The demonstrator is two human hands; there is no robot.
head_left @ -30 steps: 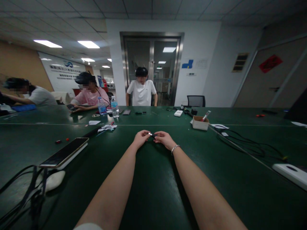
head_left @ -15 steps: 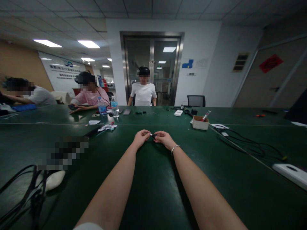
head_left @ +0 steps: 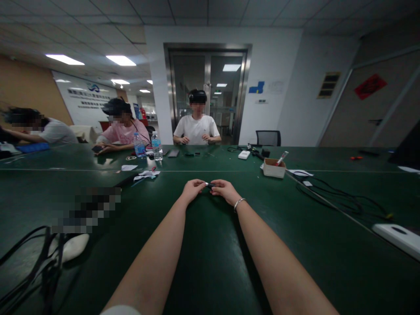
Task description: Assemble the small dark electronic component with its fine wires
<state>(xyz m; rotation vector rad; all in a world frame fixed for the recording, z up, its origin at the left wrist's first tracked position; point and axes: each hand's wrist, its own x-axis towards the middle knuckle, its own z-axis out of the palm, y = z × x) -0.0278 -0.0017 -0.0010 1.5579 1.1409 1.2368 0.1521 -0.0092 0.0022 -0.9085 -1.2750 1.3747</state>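
Note:
Both my arms reach out over the green table (head_left: 210, 245). Between my fingertips is a small dark object with a shiny silver end (head_left: 208, 185); its exact kind is too small to make out. My left hand (head_left: 193, 189) pinches it at the silver end. From the other side, the fingers and thumb of my right hand (head_left: 224, 190) close on the dark end. A silver bracelet (head_left: 239, 204) circles my right wrist. My fingers cover parts of the object.
Scraps of paper (head_left: 146, 175) and two water bottles (head_left: 157, 148) are at the left. A small box (head_left: 274, 169) with a pen-like thing stands to the right, near black cables (head_left: 344, 201). A white device (head_left: 398, 238) lies at the right. Three people sit around the table.
My hands stay in nearly the same place, still on the small object. The person across the table has raised both hands above the table edge.

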